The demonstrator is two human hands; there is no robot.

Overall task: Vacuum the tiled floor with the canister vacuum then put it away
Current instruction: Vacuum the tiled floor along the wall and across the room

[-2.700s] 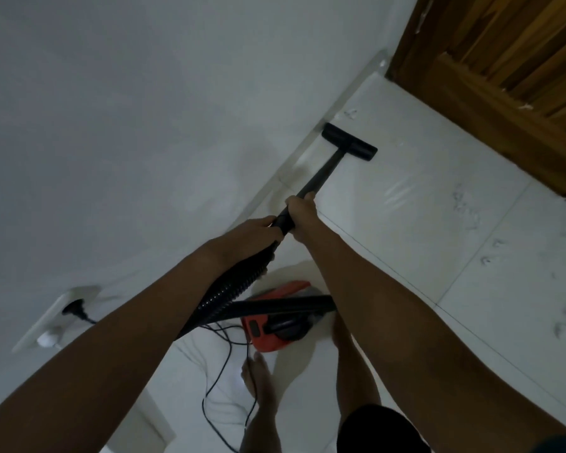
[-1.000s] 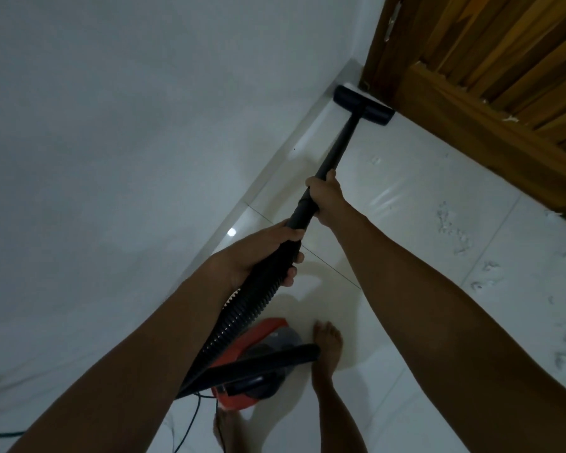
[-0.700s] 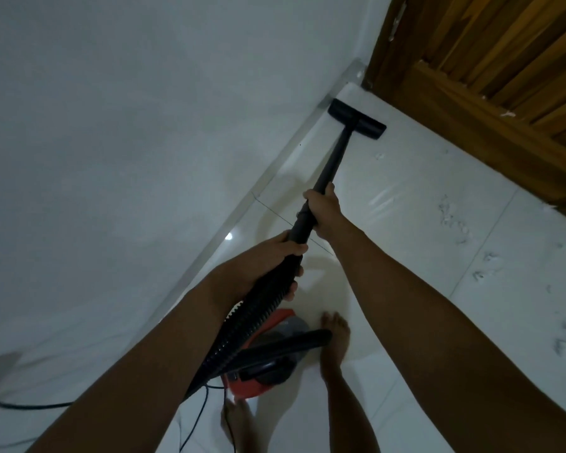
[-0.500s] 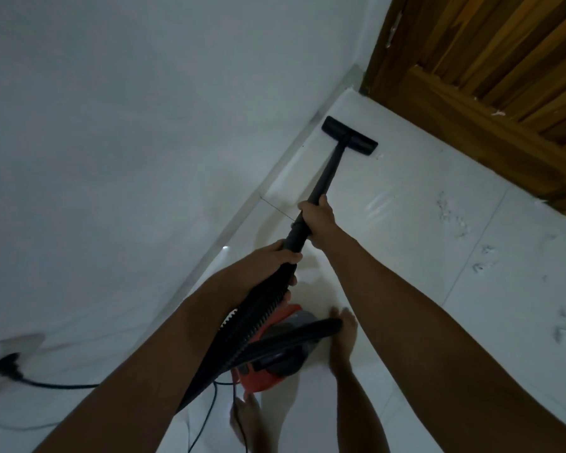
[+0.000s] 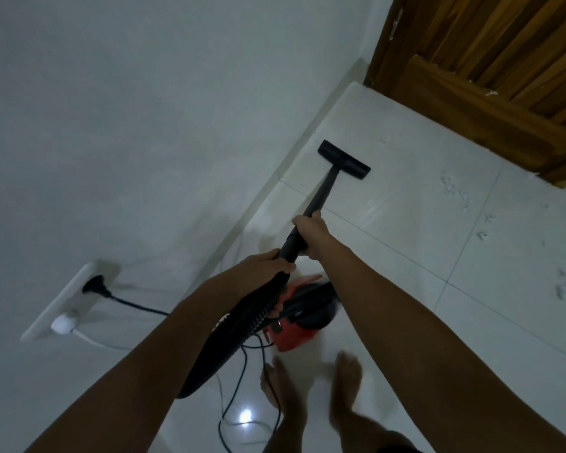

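Gripping wand (image 5: 321, 191), right hand (image 5: 311, 228) ahead, left hand (image 5: 268, 266) behind

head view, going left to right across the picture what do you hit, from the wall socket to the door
White wall socket plate with a black plug → left hand on the black ribbed hose → right hand on the black wand → black floor nozzle → brown wooden door.

White tiled floor (image 5: 406, 256) bears nozzle (image 5: 343, 159); red canister (image 5: 299, 335); cord (image 5: 239, 380)
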